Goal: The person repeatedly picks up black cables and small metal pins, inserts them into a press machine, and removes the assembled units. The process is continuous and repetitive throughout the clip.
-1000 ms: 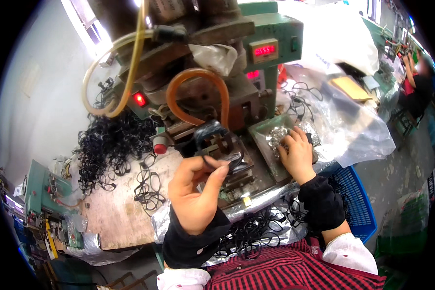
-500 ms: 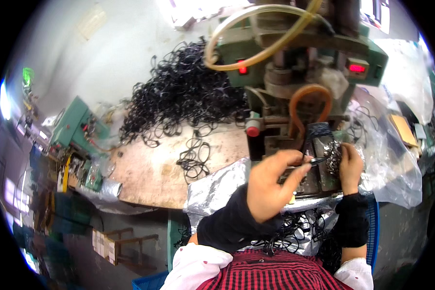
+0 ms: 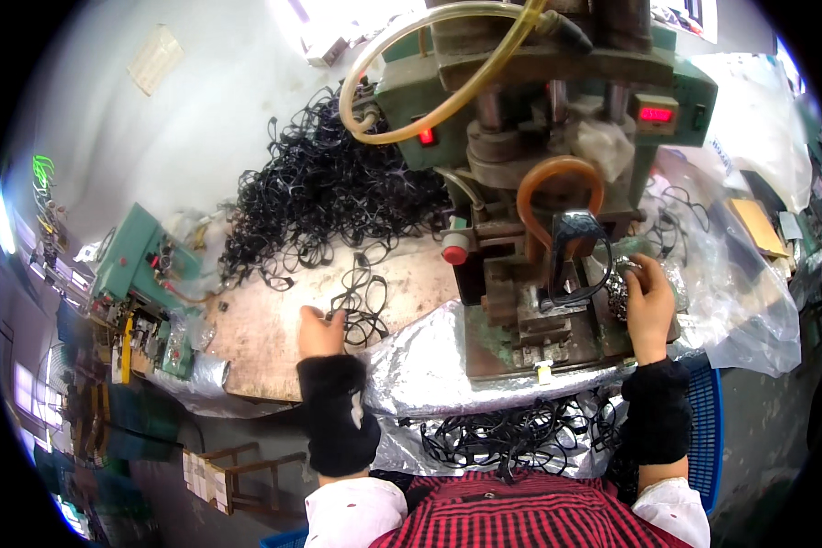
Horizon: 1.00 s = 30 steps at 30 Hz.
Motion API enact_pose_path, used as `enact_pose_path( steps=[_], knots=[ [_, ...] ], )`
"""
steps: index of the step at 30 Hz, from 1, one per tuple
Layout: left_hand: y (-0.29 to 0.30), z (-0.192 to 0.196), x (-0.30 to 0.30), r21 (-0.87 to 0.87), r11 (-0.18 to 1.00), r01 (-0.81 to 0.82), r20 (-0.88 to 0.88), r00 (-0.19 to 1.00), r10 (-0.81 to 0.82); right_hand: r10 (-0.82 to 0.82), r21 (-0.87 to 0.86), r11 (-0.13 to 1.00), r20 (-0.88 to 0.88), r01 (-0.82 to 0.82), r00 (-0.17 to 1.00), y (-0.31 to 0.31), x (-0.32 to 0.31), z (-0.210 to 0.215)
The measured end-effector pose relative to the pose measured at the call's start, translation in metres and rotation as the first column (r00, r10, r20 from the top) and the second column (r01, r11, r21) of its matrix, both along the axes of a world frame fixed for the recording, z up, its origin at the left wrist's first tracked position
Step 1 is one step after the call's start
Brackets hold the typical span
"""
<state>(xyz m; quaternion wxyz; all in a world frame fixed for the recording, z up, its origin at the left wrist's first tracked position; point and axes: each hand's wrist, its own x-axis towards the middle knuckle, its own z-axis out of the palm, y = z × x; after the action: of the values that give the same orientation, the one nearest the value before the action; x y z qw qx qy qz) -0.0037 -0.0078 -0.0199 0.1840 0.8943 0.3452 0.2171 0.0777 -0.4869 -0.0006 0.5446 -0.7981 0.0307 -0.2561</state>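
Right now my left hand (image 3: pixel 321 335) is over the counter (image 3: pixel 265 342), fingers curled and thumb beside them, at the edge of a few loose black loops (image 3: pixel 365 297) — whether it pinches one, I can't tell. My right hand (image 3: pixel 650 309) bends its fingers at the small shiny metal pieces (image 3: pixel 617 297) to the right of the press (image 3: pixel 493 151); whether it grips any is hidden. Between my hands, clear of both, a black strap with a broad glossy band (image 3: pixel 579 226) sits upright at the press, in front of the orange tube (image 3: pixel 526 203). Behind the loose loops lies a big black heap (image 3: pixel 324 201); more black loops (image 3: pixel 521 434) rest on foil near my lap.
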Motion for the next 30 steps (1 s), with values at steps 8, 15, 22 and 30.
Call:
enact_pose_path(
  steps=[8, 15, 22, 30],
  knots=[
    [0.014, 0.035, 0.033, -0.677, 0.424, 0.601, 0.704, 0.697, 0.136, -0.146, -0.402, 0.899, 0.099, 0.174, 0.984, -0.046, -0.036, -0.016],
    [0.012, 0.030, 0.030, -0.801, 0.141, 0.582, 0.581, 0.812, -0.053, -0.092, -0.010, 0.996, -0.098, 0.092, 0.991, -0.061, -0.074, -0.017],
    [-0.032, 0.034, 0.057, -0.620, 0.249, 0.744, 0.742, 0.659, -0.125, 0.361, 0.304, 0.891, -0.027, -0.337, 0.932, 0.009, -0.048, 0.061],
    [-0.157, 0.055, 0.017, -0.420, 0.308, 0.854, 0.885, 0.461, -0.071, 0.399, 0.465, 0.777, 0.156, -0.424, 0.904, 0.062, -0.023, 0.057]
  ],
)
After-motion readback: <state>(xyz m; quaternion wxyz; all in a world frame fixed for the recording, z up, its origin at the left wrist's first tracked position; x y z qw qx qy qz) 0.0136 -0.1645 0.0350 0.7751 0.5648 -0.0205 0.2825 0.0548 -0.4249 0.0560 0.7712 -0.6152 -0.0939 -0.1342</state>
